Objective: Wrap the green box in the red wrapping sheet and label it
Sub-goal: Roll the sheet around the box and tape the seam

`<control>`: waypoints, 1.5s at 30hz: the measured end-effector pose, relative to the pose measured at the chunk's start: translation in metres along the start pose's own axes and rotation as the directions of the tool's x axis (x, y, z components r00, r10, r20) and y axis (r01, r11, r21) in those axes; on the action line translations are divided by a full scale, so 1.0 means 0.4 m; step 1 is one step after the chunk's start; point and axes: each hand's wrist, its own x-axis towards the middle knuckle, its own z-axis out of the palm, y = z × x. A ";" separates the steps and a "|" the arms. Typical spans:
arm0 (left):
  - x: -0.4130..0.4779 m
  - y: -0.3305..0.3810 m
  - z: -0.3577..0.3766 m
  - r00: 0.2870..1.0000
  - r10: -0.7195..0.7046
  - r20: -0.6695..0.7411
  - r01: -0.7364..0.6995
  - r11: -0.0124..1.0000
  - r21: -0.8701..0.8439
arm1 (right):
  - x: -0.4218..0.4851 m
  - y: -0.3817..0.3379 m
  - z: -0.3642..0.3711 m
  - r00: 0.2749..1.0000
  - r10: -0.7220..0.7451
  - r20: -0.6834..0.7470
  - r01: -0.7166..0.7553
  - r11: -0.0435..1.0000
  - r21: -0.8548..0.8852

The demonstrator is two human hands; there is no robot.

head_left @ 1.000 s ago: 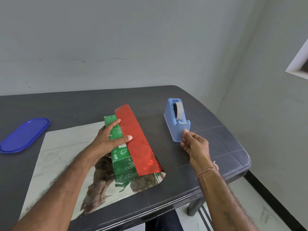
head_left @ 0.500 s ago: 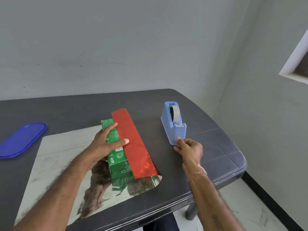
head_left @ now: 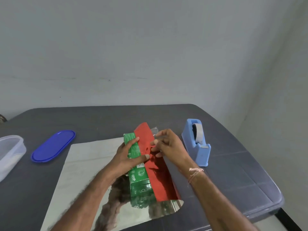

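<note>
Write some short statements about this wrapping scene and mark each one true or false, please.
1. The left hand grips the green box. True.
2. The right hand rests on the tape dispenser. False: it pinches a clear tape piece over the red wrapping sheet.
3. The blue lid lies on the table, left of the green box. True.
4. The blue lid covers the clear container. False: the container stands open, and the lid lies beside it.
</note>
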 end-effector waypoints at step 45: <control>0.101 0.024 -0.038 0.993 -0.104 -0.048 0.096 0.984 -0.151 | 0.202 -0.051 -0.032 0.937 -0.156 0.312 0.253 0.920 -0.301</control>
